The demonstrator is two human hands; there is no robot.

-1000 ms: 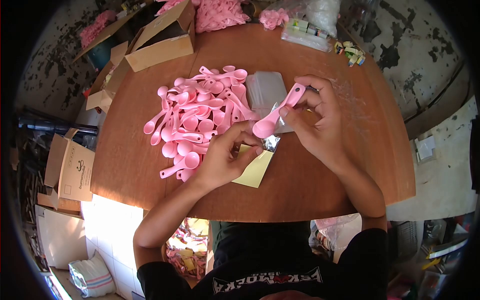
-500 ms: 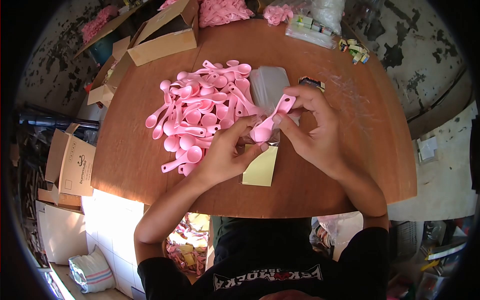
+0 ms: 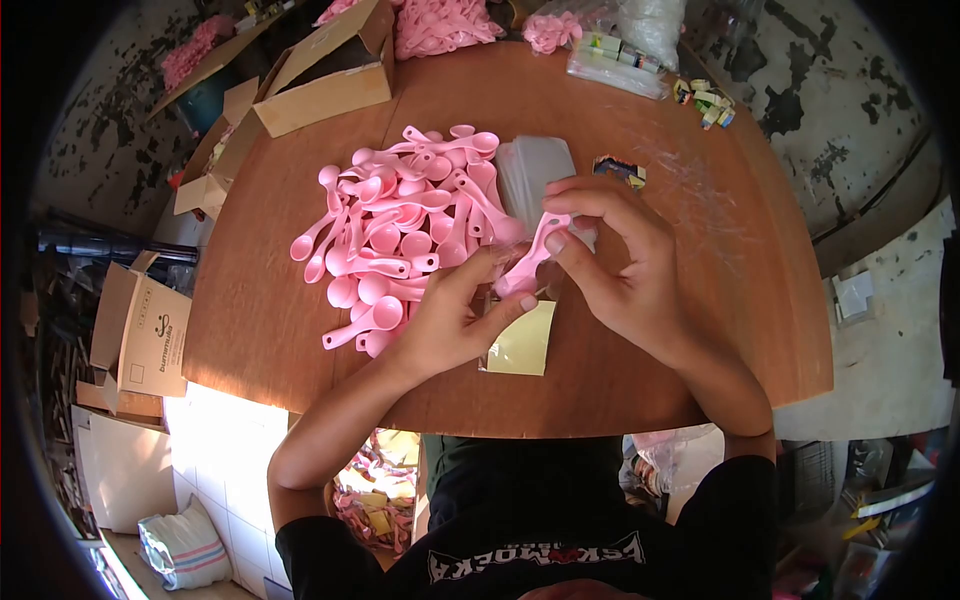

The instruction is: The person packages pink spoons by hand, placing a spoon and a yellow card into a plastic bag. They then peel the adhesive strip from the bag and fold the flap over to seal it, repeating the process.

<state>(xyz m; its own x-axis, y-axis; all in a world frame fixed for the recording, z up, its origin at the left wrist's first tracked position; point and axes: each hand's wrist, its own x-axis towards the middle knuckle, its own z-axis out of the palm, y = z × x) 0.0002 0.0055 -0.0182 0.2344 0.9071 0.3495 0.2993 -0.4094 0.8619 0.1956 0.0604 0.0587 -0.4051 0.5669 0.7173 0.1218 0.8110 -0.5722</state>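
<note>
In front of me a pink measuring spoon [image 3: 537, 256] slants between both hands. My right hand [image 3: 628, 262] pinches its handle near the holed end, thumb against index finger. The bowl end points down and left, at the mouth of a clear plastic bag [image 3: 484, 362]. My left hand [image 3: 458, 315] is closed on this bag's mouth, its fingers and thumb around the bowl. A yellow card [image 3: 521, 340] hangs below, seemingly inside the bag. Left of the hands lies a heap of pink spoons [image 3: 400, 215]. Just beyond the hands is a stack of clear bags [image 3: 538, 168].
A small dark, yellow-marked packet [image 3: 620, 170] lies past my right hand. At the back are an open cardboard box [image 3: 330, 98], pink items in plastic [image 3: 445, 25] and small packages [image 3: 615, 72]. The rounded table edge [image 3: 560, 432] runs close to my body.
The spoon has moved slightly down and left, with its bowl deeper between my left fingers and in the bag's mouth. My right hand has followed it, left and a little downward.
</note>
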